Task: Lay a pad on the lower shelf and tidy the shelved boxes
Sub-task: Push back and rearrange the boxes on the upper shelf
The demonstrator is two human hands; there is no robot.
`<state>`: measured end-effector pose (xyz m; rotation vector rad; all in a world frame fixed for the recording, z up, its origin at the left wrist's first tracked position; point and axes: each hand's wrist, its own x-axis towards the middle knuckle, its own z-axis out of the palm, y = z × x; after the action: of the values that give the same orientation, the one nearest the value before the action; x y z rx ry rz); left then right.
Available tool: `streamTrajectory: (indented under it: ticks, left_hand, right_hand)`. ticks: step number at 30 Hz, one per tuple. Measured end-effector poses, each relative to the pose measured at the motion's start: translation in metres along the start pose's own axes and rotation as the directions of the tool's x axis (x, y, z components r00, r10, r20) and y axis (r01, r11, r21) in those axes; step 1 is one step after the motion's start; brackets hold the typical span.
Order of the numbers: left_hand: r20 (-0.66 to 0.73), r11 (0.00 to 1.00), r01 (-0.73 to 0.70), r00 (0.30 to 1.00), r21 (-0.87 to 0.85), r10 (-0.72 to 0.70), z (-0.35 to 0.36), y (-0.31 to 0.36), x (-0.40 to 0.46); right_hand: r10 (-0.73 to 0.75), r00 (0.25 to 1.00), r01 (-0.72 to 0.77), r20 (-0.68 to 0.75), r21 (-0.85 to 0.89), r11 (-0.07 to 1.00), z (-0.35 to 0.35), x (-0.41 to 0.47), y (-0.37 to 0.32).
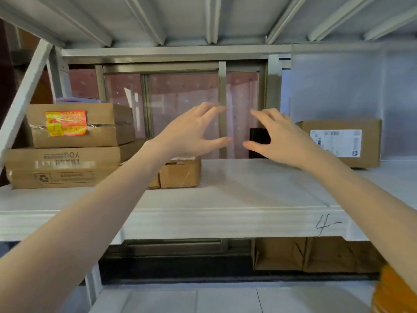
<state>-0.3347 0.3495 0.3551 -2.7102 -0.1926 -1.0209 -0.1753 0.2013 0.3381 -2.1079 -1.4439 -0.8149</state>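
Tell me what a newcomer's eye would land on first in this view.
First, the two bare hands in mid-frame: the left hand and right hand hover open and empty above the white shelf, fingers spread towards each other. Next, the red and yellow sticker on the top box of the stack at left. A labelled box sits alone at right.

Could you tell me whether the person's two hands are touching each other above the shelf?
Apart. The head view shows window pane between the left hand and the right hand.
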Motion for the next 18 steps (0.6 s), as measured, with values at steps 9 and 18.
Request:
streamTrajectory:
  ticks: [9, 18]
  left_hand:
    - [-0.016, 0.997, -0.081, 0.997, -0.009, 0.08, 0.077, 0.098, 0.115]
    - [0.087, 0.999, 0.008, 0.996, 0.034, -0.011, 0.146, 0.142, 0.195]
  right_hand:
    - [0.119, 0.992, -0.114, 0.037, -0.114, 0.987, -0.033, -0.014, 0.163]
    - [0.19, 0.977, -0.175, 0.092, -0.157, 0.972, -0.031, -0.006, 0.282]
